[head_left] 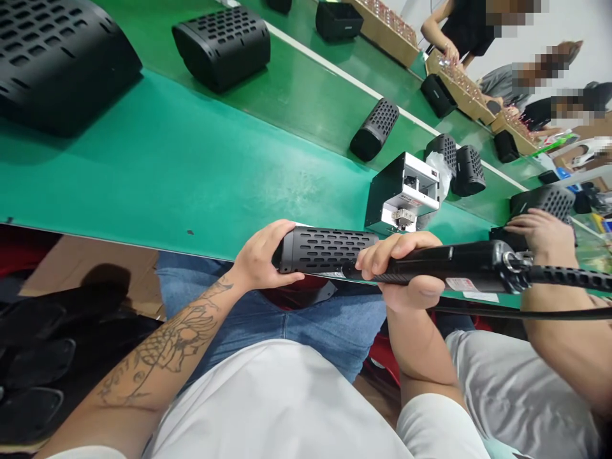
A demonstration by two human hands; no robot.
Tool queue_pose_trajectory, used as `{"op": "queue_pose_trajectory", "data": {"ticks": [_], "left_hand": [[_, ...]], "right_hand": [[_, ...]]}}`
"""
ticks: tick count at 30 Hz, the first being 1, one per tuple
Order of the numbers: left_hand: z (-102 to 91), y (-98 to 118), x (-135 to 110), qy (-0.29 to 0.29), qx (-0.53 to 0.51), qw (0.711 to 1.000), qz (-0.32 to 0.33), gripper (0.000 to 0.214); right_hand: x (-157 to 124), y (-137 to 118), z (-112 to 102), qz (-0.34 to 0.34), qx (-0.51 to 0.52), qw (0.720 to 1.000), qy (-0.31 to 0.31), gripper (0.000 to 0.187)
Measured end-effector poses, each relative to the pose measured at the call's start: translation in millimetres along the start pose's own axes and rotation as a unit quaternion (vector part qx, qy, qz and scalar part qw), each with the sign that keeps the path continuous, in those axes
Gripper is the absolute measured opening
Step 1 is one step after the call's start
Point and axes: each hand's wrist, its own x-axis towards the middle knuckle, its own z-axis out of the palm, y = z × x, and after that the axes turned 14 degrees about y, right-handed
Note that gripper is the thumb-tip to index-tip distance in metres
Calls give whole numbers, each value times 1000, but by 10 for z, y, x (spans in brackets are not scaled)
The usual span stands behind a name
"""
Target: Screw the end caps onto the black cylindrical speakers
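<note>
A broad stretch of smooth green tabletop (215,178) reaches a straight front edge, where the left hand (262,256) clasps the end of a rounded black housing (329,248) perforated with slots. The housing lies between both hands, a boxy black-and-silver machine (386,196) beyond its right end; the right hand (400,247) wraps a glossy, tube-shaped corded tool (456,261).

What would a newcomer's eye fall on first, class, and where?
Probably the long black cylindrical tool in the right hand, its tip near the perforated black plastic casing that the left hand grips by the near edge of the green tabletop. Next might come the boxy black and silver machine standing beyond, on that tabletop.
</note>
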Motion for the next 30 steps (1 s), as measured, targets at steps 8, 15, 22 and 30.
{"op": "queue_pose_trajectory", "data": {"ticks": [8, 15, 22, 30], "left_hand": [[-13, 4, 9, -6, -11, 1000, -6, 111], [-14, -12, -34, -28, 10, 999, -15, 116], [3, -42, -68, -8, 2, 1000, -16, 115], [-6, -70, -94, -12, 30, 999, -1, 115]], "right_hand": [[-56, 48, 16, 8, 8, 997, -74, 41], [-115, 150, -94, 11, 34, 993, -110, 53], [-139, 170, -43, 14, 41, 995, -90, 56], [573, -58, -789, -130, -75, 968, 199, 50]]}}
